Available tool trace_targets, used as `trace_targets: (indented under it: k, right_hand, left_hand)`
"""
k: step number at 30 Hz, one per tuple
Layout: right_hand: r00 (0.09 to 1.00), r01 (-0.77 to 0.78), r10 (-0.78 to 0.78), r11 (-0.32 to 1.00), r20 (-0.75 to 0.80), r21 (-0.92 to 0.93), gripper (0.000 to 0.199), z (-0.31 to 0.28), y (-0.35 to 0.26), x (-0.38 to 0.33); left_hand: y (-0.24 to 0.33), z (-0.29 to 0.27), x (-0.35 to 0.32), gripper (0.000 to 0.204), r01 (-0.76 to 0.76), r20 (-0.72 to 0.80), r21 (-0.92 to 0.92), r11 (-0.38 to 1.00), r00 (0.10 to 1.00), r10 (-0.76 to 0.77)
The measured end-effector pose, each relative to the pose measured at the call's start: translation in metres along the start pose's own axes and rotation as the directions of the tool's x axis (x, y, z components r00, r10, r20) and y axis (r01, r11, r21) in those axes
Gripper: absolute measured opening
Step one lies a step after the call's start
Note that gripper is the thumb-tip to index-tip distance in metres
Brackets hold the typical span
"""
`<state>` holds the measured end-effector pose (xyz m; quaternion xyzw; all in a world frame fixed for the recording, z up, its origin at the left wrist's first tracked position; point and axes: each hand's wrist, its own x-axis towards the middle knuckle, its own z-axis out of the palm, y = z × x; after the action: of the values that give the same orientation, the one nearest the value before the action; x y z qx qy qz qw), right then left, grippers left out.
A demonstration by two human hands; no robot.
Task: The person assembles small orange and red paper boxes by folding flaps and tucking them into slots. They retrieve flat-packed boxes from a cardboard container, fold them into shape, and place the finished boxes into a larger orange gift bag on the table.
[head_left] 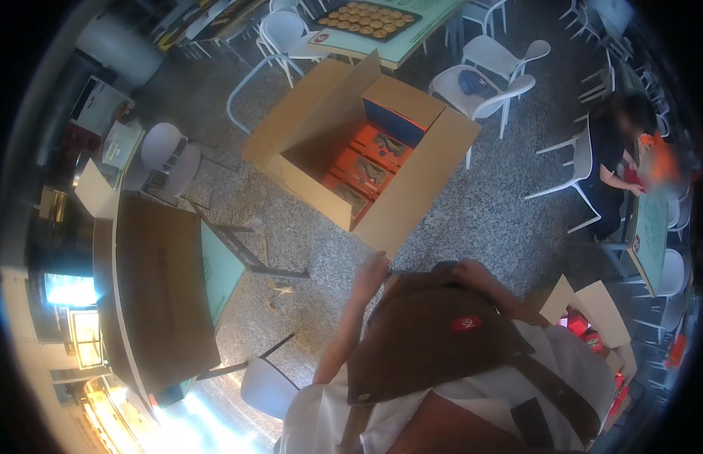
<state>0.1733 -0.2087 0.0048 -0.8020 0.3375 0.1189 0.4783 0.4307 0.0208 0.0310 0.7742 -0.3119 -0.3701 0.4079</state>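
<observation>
The left hand (369,271) is gripping the near flap of an open cardboard box (412,189), just ahead of both hands. The right hand (466,267) is mostly hidden by an apron (its grip cannot be told). Inside, glossy orange cartons (364,171) are lying flat. Packing seems underway; shifting the box would need both hands.

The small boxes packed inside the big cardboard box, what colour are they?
The small boxes are orange with dark panels, sitting inside the brown cardboard box. The head view shows this best.
</observation>
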Motion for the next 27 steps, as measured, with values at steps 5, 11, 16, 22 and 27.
trace_targets:
  k: [5, 11, 16, 22, 27]
  right_hand:
    - [0.991, -0.13, 0.133, 0.974, -0.003, 0.185, 0.034, -0.022, -0.045, 0.03]
    - [0.999, 0.028, -0.028, 1.0, -0.038, -0.009, 0.028, -0.061, -0.061, 0.133]
    - [0.932, 0.279, -0.313, 0.941, -0.182, -0.192, 0.028, -0.094, -0.057, 0.271]
    - [0.955, 0.148, -0.227, 0.924, -0.193, -0.352, 0.06, -0.098, -0.072, 0.412]
    - [0.942, 0.096, -0.235, 0.874, -0.242, -0.476, 0.071, -0.116, -0.084, 0.441]
  left_hand:
    - [-0.018, -0.037, 0.035, 0.04, -0.02, -0.113, -0.116, 0.993, 0.994, 0.007]
    - [-0.029, -0.039, 0.038, 0.039, 0.236, -0.08, -0.427, 0.873, 0.952, -0.296]
    - [0.013, -0.039, 0.051, 0.042, 0.335, -0.105, -0.443, 0.831, 0.902, -0.419]
    - [0.047, -0.029, 0.093, 0.044, 0.372, -0.187, -0.532, 0.761, 0.824, -0.534]
    - [0.093, -0.012, 0.15, 0.044, 0.456, -0.107, -0.545, 0.703, 0.794, -0.598]
